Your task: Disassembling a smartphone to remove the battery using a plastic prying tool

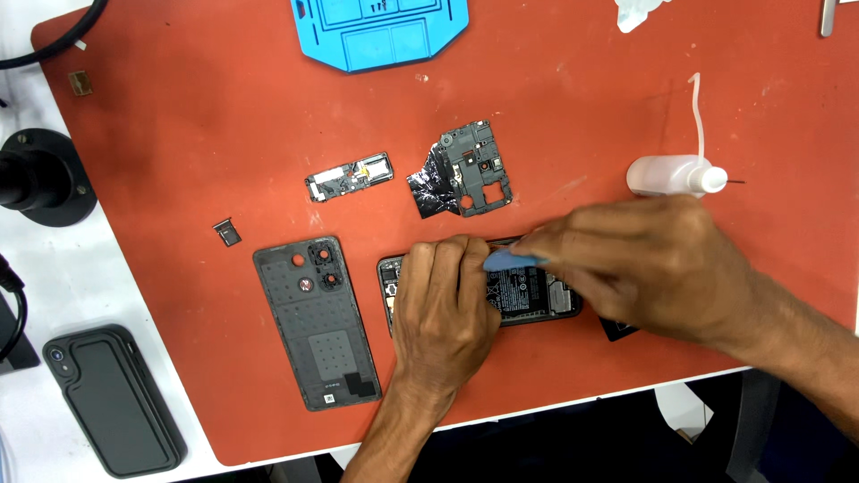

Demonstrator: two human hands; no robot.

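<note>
While the opened phone [528,295] lay on the mat:
Left hand [443,309]: fingers curled, pressing phone down.
Right hand [649,264]: pinched blue pry tool [512,261].
Hidden: phone's middle, tool tip.

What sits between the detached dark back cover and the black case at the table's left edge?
Nothing: head view shows only bare red mat and white table edge between the dark grey back cover and the black phone case.

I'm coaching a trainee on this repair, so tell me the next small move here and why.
Probably slide the flat blue plastic pry tool further along the battery's edge. The right hand holds it against the opened black phone, the left hand pins that phone down, and the battery still sits in its frame.
</note>
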